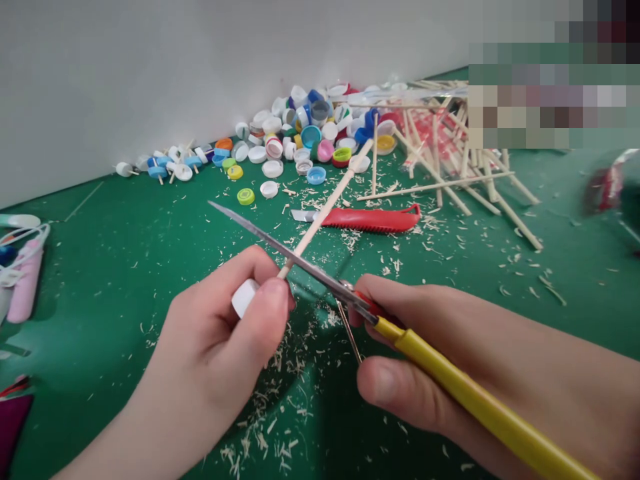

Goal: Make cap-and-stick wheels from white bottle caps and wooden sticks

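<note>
My left hand pinches a thin wooden stick that slants up and away to the right. A white bottle cap shows between its thumb and fingers, at the near end of the stick. My right hand holds a tool with a yellow handle and a long narrow metal blade. The blade crosses the stick just beyond my left thumb. Near my right fingertips there is also a red part and a thin metal piece, partly hidden by the hand.
A red utility knife lies beyond the hands, its blade pointing left. Bottle caps are heaped against the grey wall, with wooden sticks at the right. Shavings litter the green table. A pink object lies at the left.
</note>
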A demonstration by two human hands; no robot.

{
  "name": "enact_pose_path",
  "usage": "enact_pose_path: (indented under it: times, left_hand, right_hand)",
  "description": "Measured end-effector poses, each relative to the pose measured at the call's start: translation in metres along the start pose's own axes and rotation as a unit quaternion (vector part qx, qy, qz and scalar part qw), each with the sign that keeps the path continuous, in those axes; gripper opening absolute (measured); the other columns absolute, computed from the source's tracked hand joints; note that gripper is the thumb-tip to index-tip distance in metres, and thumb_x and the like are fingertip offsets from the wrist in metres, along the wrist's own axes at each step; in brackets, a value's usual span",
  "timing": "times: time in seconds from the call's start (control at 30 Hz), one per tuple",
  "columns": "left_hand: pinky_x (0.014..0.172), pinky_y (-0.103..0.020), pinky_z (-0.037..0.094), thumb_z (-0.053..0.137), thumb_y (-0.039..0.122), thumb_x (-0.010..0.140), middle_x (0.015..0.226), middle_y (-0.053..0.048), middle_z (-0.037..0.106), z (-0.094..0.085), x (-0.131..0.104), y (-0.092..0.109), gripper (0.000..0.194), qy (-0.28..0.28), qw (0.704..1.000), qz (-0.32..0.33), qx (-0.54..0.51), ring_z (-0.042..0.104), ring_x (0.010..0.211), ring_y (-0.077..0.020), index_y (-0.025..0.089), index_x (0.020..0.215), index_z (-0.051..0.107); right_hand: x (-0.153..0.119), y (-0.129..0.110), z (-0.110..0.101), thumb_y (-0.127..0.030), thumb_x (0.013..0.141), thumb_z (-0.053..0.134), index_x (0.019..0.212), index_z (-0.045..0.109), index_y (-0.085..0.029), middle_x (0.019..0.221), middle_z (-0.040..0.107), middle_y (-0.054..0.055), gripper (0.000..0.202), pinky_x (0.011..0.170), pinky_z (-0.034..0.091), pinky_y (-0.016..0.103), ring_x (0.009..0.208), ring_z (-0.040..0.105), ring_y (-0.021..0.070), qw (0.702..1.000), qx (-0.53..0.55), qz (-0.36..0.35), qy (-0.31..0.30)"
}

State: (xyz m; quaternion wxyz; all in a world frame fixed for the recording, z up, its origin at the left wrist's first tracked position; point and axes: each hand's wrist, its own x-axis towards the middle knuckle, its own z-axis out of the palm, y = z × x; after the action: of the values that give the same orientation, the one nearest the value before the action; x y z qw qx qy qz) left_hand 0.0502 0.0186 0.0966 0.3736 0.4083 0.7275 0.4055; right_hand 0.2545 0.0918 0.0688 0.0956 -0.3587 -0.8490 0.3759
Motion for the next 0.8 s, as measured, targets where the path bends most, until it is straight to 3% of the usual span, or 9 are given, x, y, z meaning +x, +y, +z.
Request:
enact_pose_path:
  times: [0.17, 0.3, 0.37, 0.47, 0.53, 0.6, 0.7, 0.8]
  left_hand:
    - [0.036, -0.017, 0.028, 0.058, 0.045, 0.083, 0.047, 0.007, 0.035, -0.008, 0.011, -0.008, 0.030, -0.150, 0.962, -0.114, -0.197, 0.027, 0.038, -0.0064, 0.022, 0.064, 0.052]
    - [0.035, -0.017, 0.029, 0.052, 0.046, 0.087, 0.047, 0.008, 0.034, -0.006, 0.012, -0.006, 0.032, -0.175, 0.952, -0.138, -0.208, 0.024, 0.037, -0.0060, 0.023, 0.066, 0.051]
    - [0.036, -0.018, 0.031, 0.049, 0.049, 0.089, 0.047, 0.007, 0.035, -0.004, 0.009, -0.003, 0.035, -0.153, 0.971, -0.110, -0.147, 0.027, 0.038, -0.0074, 0.023, 0.066, 0.051]
    - [0.041, -0.020, 0.032, 0.047, 0.055, 0.091, 0.054, 0.004, 0.046, -0.002, 0.000, 0.003, 0.037, -0.031, 0.998, -0.013, 0.048, 0.040, 0.046, -0.0100, 0.024, 0.071, 0.055]
    - [0.044, -0.022, 0.031, 0.052, 0.054, 0.090, 0.062, 0.004, 0.055, -0.001, -0.007, 0.004, 0.029, 0.064, 0.976, 0.071, 0.196, 0.047, 0.051, -0.0109, 0.026, 0.083, 0.059]
    - [0.048, -0.024, 0.031, 0.055, 0.045, 0.090, 0.063, 0.003, 0.054, 0.000, -0.012, 0.003, 0.021, 0.119, 0.927, 0.160, 0.318, 0.048, 0.054, -0.0121, 0.026, 0.083, 0.058]
    - [0.050, -0.027, 0.030, 0.050, 0.032, 0.093, 0.060, 0.002, 0.048, 0.001, -0.014, -0.001, 0.019, 0.140, 0.862, 0.236, 0.426, 0.044, 0.052, -0.0130, 0.024, 0.075, 0.053]
    - [0.050, -0.027, 0.030, 0.045, 0.026, 0.094, 0.059, 0.003, 0.049, 0.002, -0.015, -0.003, 0.022, 0.141, 0.857, 0.247, 0.430, 0.041, 0.050, -0.0128, 0.024, 0.074, 0.053]
  right_hand:
    - [0.008, -0.004, -0.002, -0.076, 0.095, 0.039, 0.098, 0.067, -0.026, 0.074, 0.069, 0.004, 0.057, 0.043, 0.039, 0.027, 0.051, 0.056, 0.0144, 0.998, 0.011, -0.020, -0.062]
    - [0.014, -0.009, -0.003, -0.076, 0.098, 0.021, 0.088, 0.062, -0.026, 0.062, 0.064, 0.001, 0.066, 0.038, 0.031, 0.028, 0.041, 0.047, 0.0127, 0.998, -0.026, -0.026, -0.052]
    - [0.016, -0.011, -0.003, -0.074, 0.099, 0.022, 0.088, 0.062, -0.026, 0.057, 0.060, -0.001, 0.064, 0.036, 0.029, 0.028, 0.039, 0.044, 0.0121, 0.998, -0.035, -0.026, -0.046]
    - [0.018, -0.011, -0.002, -0.071, 0.100, 0.025, 0.084, 0.062, -0.026, 0.053, 0.058, -0.002, 0.061, 0.035, 0.028, 0.027, 0.038, 0.043, 0.0114, 0.998, -0.027, -0.031, -0.038]
    - [0.018, -0.011, -0.001, -0.070, 0.100, 0.025, 0.080, 0.060, -0.025, 0.054, 0.058, -0.001, 0.061, 0.035, 0.028, 0.027, 0.038, 0.044, 0.0113, 0.999, -0.020, -0.032, -0.031]
    - [0.017, -0.012, -0.001, -0.072, 0.099, 0.028, 0.080, 0.061, -0.024, 0.054, 0.058, 0.000, 0.061, 0.035, 0.027, 0.027, 0.038, 0.044, 0.0116, 0.999, -0.016, -0.024, -0.032]
    - [0.016, -0.014, -0.003, -0.079, 0.094, 0.036, 0.085, 0.064, -0.024, 0.057, 0.059, 0.001, 0.063, 0.036, 0.031, 0.026, 0.041, 0.048, 0.0126, 0.997, 0.009, -0.012, -0.070]
    - [0.014, -0.013, -0.005, -0.086, 0.087, 0.043, 0.092, 0.069, -0.024, 0.063, 0.062, 0.001, 0.068, 0.040, 0.037, 0.025, 0.047, 0.053, 0.0133, 0.998, 0.030, -0.009, -0.063]
